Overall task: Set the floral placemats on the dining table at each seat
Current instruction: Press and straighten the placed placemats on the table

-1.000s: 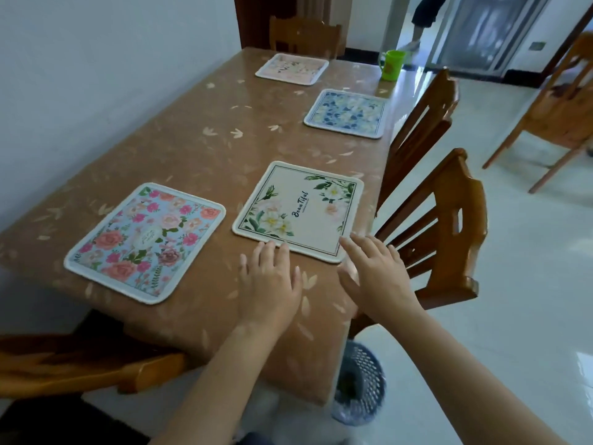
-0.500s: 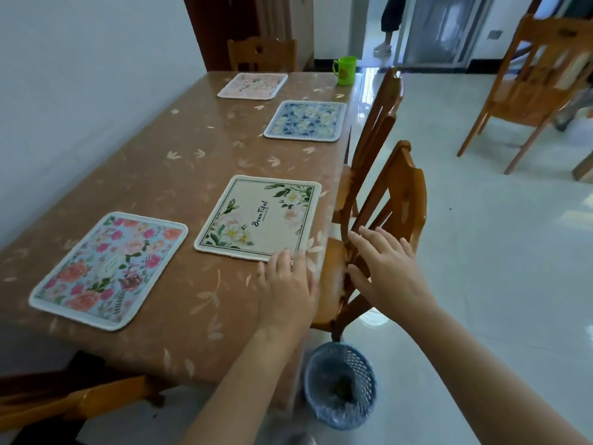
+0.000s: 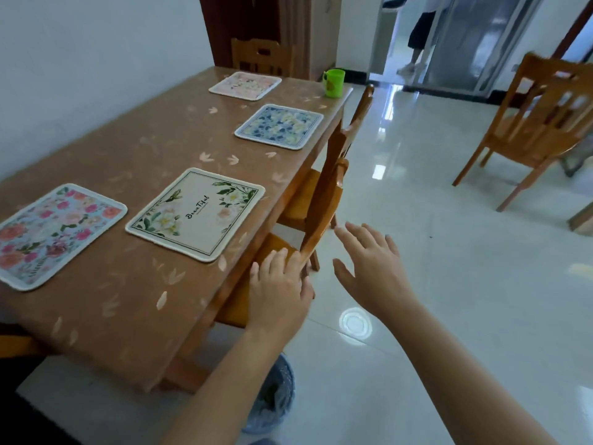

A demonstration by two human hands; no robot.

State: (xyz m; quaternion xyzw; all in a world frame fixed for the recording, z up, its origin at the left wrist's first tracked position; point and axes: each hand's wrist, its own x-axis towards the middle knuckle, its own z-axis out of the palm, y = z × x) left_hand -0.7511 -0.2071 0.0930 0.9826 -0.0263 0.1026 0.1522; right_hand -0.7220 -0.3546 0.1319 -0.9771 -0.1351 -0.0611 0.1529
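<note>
Four floral placemats (image 3: 196, 213) lie flat on the table (image 3: 106, 303), off to my left and forward; both my hands are empty and spread, left hand (image 3: 278, 285) nearer, touching the chair (image 3: 316, 232), right hand (image 3: 369, 268) hovering beside.

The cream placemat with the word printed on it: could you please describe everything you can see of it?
The cream placemat is a rounded rectangle with a pale stitched edge and a thin dark inner border. White and pink flowers with green leaves fill opposite corners, and dark script sits in the middle. It looks like fabric. It lies flat on the brown dining table, near the chair-side edge, between the pink floral mat and the blue one. Neither hand touches it.
</note>
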